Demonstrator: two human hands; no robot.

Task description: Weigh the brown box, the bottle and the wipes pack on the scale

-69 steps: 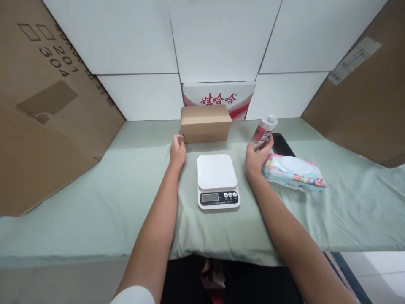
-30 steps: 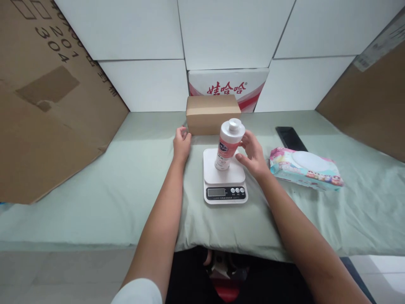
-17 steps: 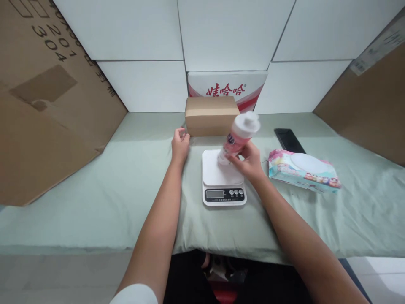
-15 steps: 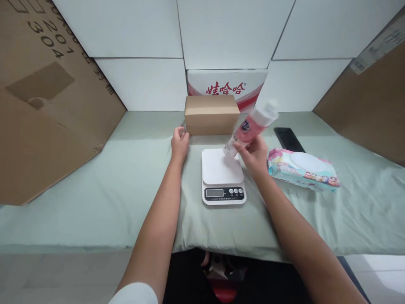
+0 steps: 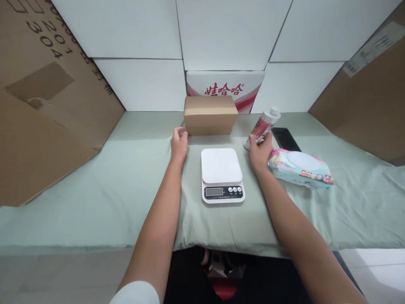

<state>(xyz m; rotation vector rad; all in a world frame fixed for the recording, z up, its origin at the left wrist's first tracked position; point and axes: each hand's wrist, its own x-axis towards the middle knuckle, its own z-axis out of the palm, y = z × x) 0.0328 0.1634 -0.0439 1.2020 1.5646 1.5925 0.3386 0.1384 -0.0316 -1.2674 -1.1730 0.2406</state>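
Your right hand [image 5: 260, 153] grips the pink-and-white bottle [image 5: 262, 126], fingers wrapped round its lower body; the bottle tilts right, its base down on the desk [image 5: 95, 185] between the scale [image 5: 222, 174] and the wipes pack [image 5: 300, 168]. Your left hand [image 5: 179, 143] rests by the cardboard box [image 5: 210, 115], fingers loosely curled, holding nothing.

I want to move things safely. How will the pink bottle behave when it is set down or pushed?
The bottle looks tall and narrow, tilted in the right hand, so it may tip. Its round body would probably roll. It seems light plastic.
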